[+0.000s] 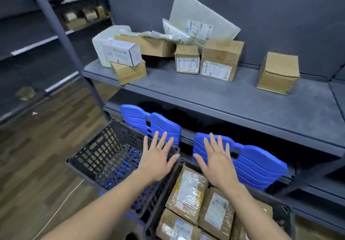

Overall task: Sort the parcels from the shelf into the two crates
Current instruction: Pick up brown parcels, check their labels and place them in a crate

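My left hand (158, 157) and my right hand (217, 162) are both spread flat, palms down, holding nothing, above the two black mesh crates. The left crate (97, 157) has no parcel in view. The right crate (164, 198) holds several taped brown parcels (186, 193). On the grey shelf (214, 97) above lie several cardboard boxes: one alone at the right (278, 73), two labelled ones in the middle (220, 60), and a pile at the left with a white box (121, 53). Plastic mailer bags (197, 19) lean against the shelf's back panel.
Two blue plastic lids (261, 167) stand upright behind the crates against the lower shelf. Wooden floor (37, 155) spreads to the left. Another dark rack (56, 34) with small boxes stands at the far left.
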### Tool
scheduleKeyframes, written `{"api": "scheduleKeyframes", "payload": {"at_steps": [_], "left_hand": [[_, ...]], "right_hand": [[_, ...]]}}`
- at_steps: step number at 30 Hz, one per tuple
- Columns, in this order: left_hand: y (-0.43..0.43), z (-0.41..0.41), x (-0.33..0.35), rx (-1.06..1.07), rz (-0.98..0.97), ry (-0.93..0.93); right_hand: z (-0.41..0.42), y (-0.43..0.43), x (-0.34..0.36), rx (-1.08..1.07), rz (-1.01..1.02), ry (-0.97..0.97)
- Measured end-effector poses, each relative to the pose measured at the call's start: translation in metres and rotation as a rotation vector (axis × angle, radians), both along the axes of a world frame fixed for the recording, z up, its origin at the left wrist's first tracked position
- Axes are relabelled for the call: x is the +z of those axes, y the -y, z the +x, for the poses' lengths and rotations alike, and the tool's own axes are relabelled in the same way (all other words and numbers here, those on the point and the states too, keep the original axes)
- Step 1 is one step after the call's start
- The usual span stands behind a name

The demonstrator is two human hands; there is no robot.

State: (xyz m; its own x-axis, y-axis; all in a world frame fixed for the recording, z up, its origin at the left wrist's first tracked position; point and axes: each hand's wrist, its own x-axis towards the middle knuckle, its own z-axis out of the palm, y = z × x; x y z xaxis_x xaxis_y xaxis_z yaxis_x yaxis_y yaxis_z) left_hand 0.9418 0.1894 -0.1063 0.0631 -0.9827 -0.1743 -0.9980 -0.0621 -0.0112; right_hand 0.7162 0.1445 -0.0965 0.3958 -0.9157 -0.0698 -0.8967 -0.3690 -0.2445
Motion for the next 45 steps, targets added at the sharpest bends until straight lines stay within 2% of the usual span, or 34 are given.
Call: {"api": "scheduleKeyframes", "payload": {"at_steps": [8,14,18,21,25,29,32,35,38,41,43,45], "left_hand": [[0.026,0.124,0.006,0.017,0.007,-0.092],[0.07,0.231,0.025,0.033,-0.032,-0.195],[0.103,0.283,0.035,0.056,-0.104,-0.31],[0.132,0.31,0.042,0.093,-0.226,-0.469],[0.177,0.337,0.061,0.196,-0.373,-0.658],[0.219,0.357,0.069,0.253,-0.296,-0.755],[0.24,0.376,0.065,0.31,-0.251,-0.872],[0.253,0.387,0.063,0.23,-0.26,-0.931],[0.26,0.385,0.063,0.179,-0.291,-1.033],[0.258,0.374,0.074,0.19,-0.335,-1.237],[0.256,0.368,0.087,0.244,-0.297,-1.411],[0.256,0.366,0.098,0.321,-0.232,-1.502]], "right_hand": [[0.126,0.026,-0.004,-0.05,0.022,0.09],[0.217,0.057,0.006,-0.138,0.025,0.239],[0.26,0.077,0.02,-0.187,0.037,0.355],[0.287,0.099,0.037,-0.264,0.041,0.483],[0.326,0.145,0.055,-0.347,0.117,0.638],[0.358,0.197,0.072,-0.36,0.151,0.743],[0.37,0.232,0.08,-0.348,0.163,0.678],[0.375,0.252,0.084,-0.31,0.252,0.683],[0.373,0.264,0.076,-0.26,0.258,0.829],[0.375,0.257,0.085,-0.304,0.198,0.979],[0.373,0.251,0.093,-0.323,0.146,1.012],[0.368,0.245,0.098,-0.285,0.137,1.03]]}}
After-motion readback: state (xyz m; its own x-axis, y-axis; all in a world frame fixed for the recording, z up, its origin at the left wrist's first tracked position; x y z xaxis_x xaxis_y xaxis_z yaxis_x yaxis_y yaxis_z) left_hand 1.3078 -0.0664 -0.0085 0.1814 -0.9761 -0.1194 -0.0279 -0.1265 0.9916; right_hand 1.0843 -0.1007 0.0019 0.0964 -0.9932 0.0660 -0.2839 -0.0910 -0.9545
